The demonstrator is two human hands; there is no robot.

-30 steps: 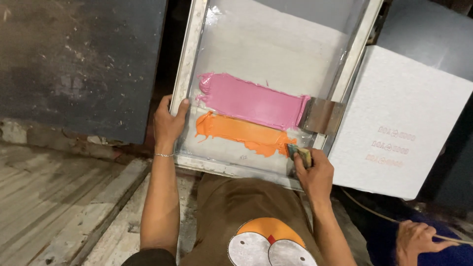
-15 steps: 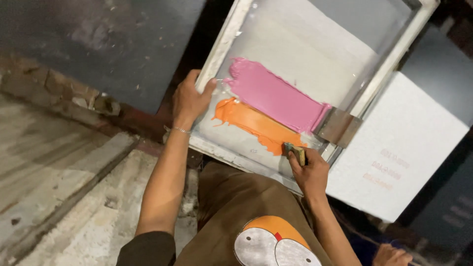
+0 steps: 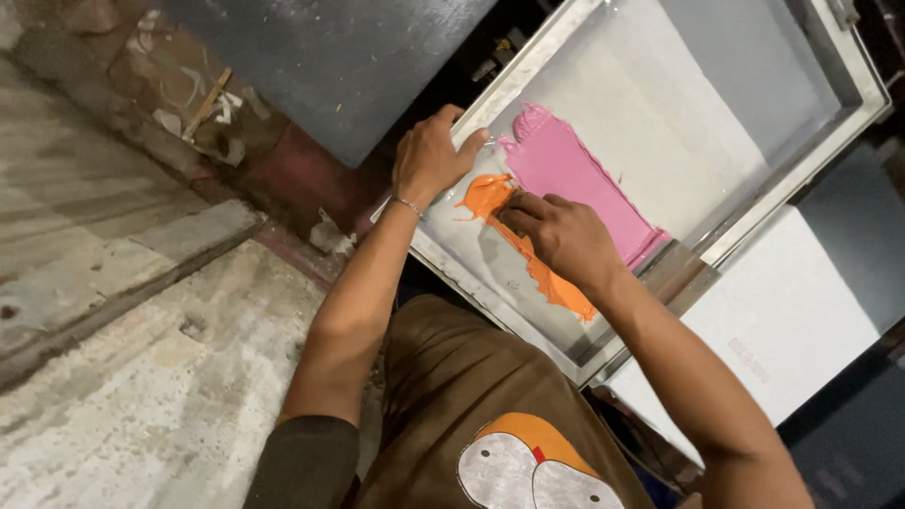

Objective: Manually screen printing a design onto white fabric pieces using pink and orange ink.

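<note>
1. Step in hand, my read: spreading/scraping ink on the screen-print frame (image 3: 566, 52). Orange ink (image 3: 545, 271) strip is being worked at its left end.
2. R hand (image 3: 558, 236): fingers curled together, pressed down on the left end of the orange strip. Looks clamped on a small tool, but the tool is hidden under the fingers, so can't tell what it is.
3. L hand (image 3: 432, 155): wrapped over the frame's left rail, thumb and fingers closed on the edge, fingertips touching the mesh just beside the pink ink (image 3: 580, 179). Steadying the frame.
4. Pink patch sits just beyond the orange, toward the far side; the two touch along their length, edges partly mixing.
5. Squeegee (image 3: 671, 273): rests at the right end of both strips, against the near-right rail, no hand on it.
6. Next move needs, judging: L grip kept firm so the tilted frame doesn't shift; R stroke kept inside the orange lane, else it smears into pink.
7. White board (image 3: 801, 330) lies right of the frame, under its corner.
</note>
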